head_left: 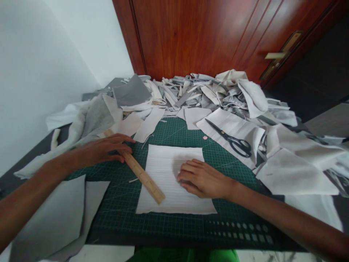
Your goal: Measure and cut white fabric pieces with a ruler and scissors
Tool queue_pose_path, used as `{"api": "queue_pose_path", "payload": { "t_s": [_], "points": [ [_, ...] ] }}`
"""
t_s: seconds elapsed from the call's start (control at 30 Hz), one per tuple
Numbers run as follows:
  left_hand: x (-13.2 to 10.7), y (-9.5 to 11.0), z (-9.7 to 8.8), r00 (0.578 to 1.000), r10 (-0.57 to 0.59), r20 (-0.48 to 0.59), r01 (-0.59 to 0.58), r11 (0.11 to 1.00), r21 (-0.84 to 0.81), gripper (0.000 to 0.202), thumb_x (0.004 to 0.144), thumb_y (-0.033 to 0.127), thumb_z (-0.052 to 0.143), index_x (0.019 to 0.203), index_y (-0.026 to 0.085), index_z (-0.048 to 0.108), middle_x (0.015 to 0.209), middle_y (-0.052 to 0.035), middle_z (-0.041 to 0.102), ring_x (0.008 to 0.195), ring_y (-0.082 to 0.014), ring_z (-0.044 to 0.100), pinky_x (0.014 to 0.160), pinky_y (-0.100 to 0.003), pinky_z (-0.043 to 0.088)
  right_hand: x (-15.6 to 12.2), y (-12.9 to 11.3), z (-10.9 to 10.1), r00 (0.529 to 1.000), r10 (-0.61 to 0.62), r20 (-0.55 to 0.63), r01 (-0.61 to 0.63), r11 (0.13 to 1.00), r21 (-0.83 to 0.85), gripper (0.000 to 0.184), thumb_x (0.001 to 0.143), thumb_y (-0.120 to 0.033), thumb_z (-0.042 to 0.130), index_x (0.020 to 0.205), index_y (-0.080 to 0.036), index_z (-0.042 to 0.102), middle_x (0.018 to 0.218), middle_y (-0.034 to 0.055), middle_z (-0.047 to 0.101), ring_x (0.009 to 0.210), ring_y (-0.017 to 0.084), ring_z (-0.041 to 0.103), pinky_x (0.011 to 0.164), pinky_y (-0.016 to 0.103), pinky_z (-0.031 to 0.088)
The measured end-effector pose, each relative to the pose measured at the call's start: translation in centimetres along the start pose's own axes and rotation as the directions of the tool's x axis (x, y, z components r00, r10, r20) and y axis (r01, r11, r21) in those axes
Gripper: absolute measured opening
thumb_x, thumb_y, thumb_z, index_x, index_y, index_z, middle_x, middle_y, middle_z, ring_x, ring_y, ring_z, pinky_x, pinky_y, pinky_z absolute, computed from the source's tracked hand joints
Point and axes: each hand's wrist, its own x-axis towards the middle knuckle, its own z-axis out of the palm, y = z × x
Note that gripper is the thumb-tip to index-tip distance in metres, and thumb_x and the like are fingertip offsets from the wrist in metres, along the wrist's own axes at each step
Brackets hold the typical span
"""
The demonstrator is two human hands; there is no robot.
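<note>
On a green cutting mat [122, 214] lies a rectangle of white ribbed cloth [163, 163], near the middle of the mat and square to its grid. A wooden ruler [141, 174] rests at a slant across the mat, its long axis running from the far left down toward the near right. Its lower end lies over the left part of the cloth, and its upper end reaches past the mat's far edge onto pale scraps. The left hand [106, 149] is on the ruler's upper half, with the fingers curled across the wood. The thumb is out of sight, so it is hard to tell whether the hand grips the ruler or only presses on it. The right hand [203, 178] lies open and nearly flat on the right side of the cloth, making it the nearer hand to the cloth's middle, with the ruler just to its left. Black-handled scissors [234, 140] sit on a white cloth piece [231, 127] beyond the mat's right side. Grey cloth [49, 214] lies off the mat's near left corner, and a heap of grey and white scraps [201, 91] rises beyond its far edge, below a red-brown wooden door [191, 36].
</note>
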Motion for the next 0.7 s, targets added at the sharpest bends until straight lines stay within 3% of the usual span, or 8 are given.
{"api": "queue_pose_path", "payload": {
  "t_s": [0.17,0.3,0.43,0.5,0.6,0.7],
  "points": [
    [0.4,0.0,0.5,0.999,0.014,-0.045,-0.008,0.991,0.131,0.065,0.105,0.07,0.033,0.117,0.019,0.072,0.127,-0.0025,0.069,0.122,-0.0189,0.058,0.114,-0.045,0.046,0.4,-0.5,0.0,0.985,0.102,-0.14,-0.086,0.99,0.114,0.02,0.105,-0.032,0.053,0.117,-0.018,0.063,0.11,0.0091,0.069,0.105,0.025,0.062,0.095,0.043,0.05],
    [1.0,1.1,0.4,0.991,0.055,-0.121,-0.019,0.96,0.281,0.065,0.109,0.064,0.026,0.123,0.017,0.068,0.114,-0.0035,0.07,0.108,-0.0175,0.061,0.107,-0.045,0.051,-0.5,-0.3,-0.8,0.934,0.204,-0.293,-0.148,0.968,0.202,0.027,0.104,-0.032,0.054,0.126,-0.018,0.057,0.117,0.0112,0.068,0.109,0.024,0.063,0.099,0.043,0.052],
    [2.6,4.1,0.8,0.969,0.155,-0.194,-0.093,0.951,0.295,0.053,0.112,0.053,0.032,0.13,0.016,0.066,0.111,-0.0081,0.07,0.103,-0.0199,0.064,0.099,-0.042,0.056,-1.8,0.3,-1.9,0.888,0.223,-0.401,-0.221,0.974,0.052,0.036,0.106,-0.036,0.05,0.136,-0.016,0.053,0.125,0.0155,0.067,0.115,0.028,0.063,0.1,0.047,0.052],
    [3.8,6.1,1.7,0.953,0.199,-0.226,-0.139,0.957,0.256,0.048,0.111,0.051,0.039,0.128,0.018,0.069,0.106,-0.0085,0.072,0.099,-0.0211,0.066,0.094,-0.04,0.058,-2.6,0.7,-2.4,0.904,0.198,-0.379,-0.253,0.962,-0.1,0.039,0.108,-0.039,0.047,0.139,-0.016,0.053,0.128,0.0172,0.067,0.115,0.031,0.063,0.098,0.049,0.052],
    [5.6,9.2,4.0,0.953,0.15,-0.265,-0.096,0.974,0.205,0.045,0.11,0.051,0.042,0.124,0.02,0.072,0.111,-0.0099,0.073,0.107,-0.0242,0.067,0.102,-0.043,0.057,-4.0,1.5,-2.5,0.943,0.168,-0.288,-0.251,0.926,-0.281,0.041,0.11,-0.038,0.043,0.141,-0.014,0.055,0.125,0.0164,0.07,0.106,0.029,0.066,0.091,0.046,0.052],
    [6.9,11.8,6.6,0.95,0.115,-0.29,-0.06,0.98,0.192,0.044,0.111,0.046,0.042,0.13,0.019,0.07,0.112,-0.0104,0.074,0.108,-0.0238,0.067,0.097,-0.04,0.06,-5.9,2.8,-2.2,0.973,0.128,-0.193,-0.193,0.908,-0.372,0.041,0.111,-0.037,0.042,0.142,-0.015,0.057,0.117,0.0132,0.072,0.1,0.026,0.066,0.087,0.042,0.052]
  ]
}}
